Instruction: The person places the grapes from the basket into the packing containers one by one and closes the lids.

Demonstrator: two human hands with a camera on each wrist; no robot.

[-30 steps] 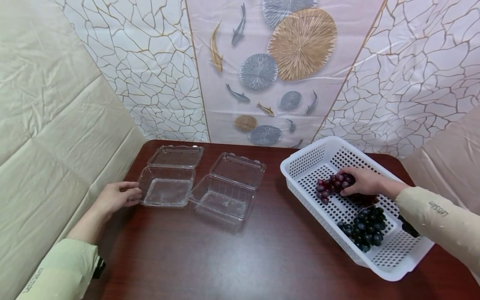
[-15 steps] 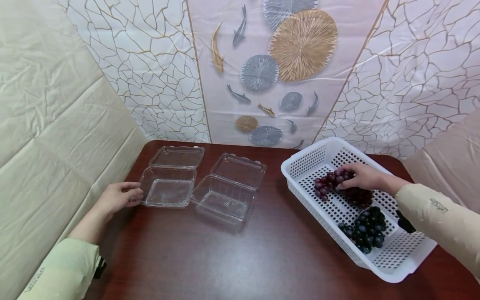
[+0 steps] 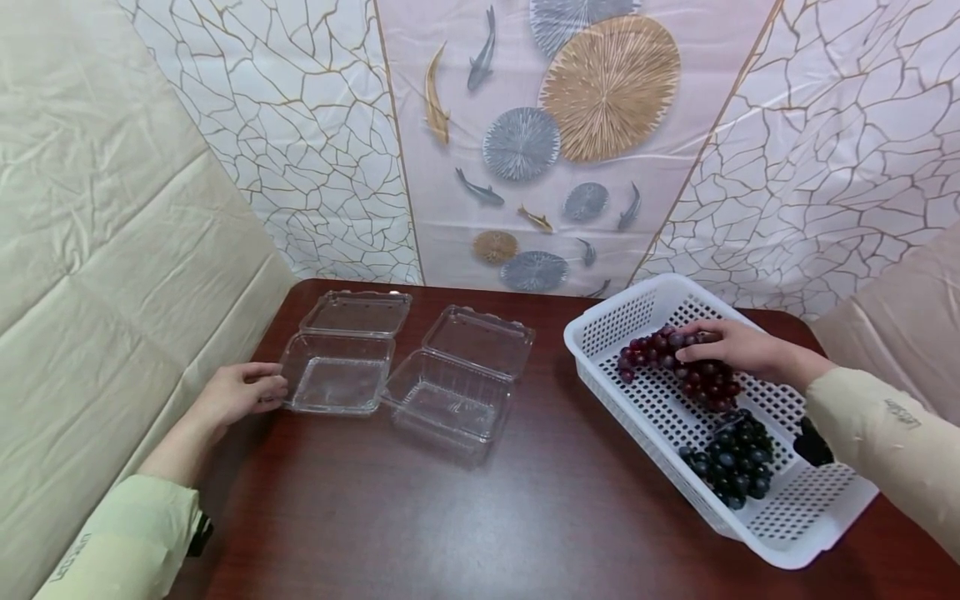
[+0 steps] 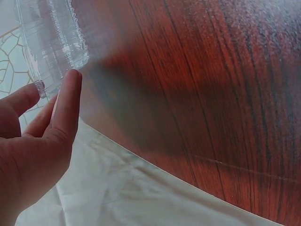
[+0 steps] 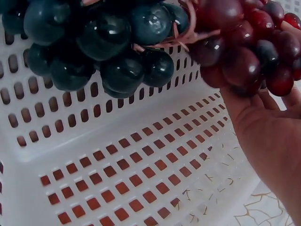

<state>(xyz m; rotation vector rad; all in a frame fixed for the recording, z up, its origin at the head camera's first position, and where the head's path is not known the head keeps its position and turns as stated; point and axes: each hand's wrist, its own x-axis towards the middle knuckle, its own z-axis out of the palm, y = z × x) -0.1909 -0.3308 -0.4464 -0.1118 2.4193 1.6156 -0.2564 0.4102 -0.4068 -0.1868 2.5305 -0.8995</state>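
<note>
My right hand [image 3: 738, 346] grips a bunch of red grapes [image 3: 712, 385] inside the white basket [image 3: 791, 554]. In the right wrist view its fingers reach under the red grapes [image 5: 242, 66], with part of the hand hidden behind them. A bunch of black grapes [image 3: 731, 462] lies in the basket nearer the front. My left hand [image 3: 238, 392] rests at the left side of a clear plastic clamshell box [image 3: 337, 383] with its lid open. The left wrist view has thumb and fingertips, fairly straight, right at the edge of that box [image 4: 51, 42].
A second open clear clamshell box [image 3: 450, 400] stands just right of the first, set at an angle. Both are on a dark red wood-grain table [image 3: 480, 533]. A patterned cloth [image 3: 517, 217] hangs behind the table, and a pale cloth [image 3: 127, 275] lines the left side.
My right hand has shifted slightly with the red grapes, whose end has swung toward the basket's far left. More of the bunch shows below the hand. The left hand keeps its place.
</note>
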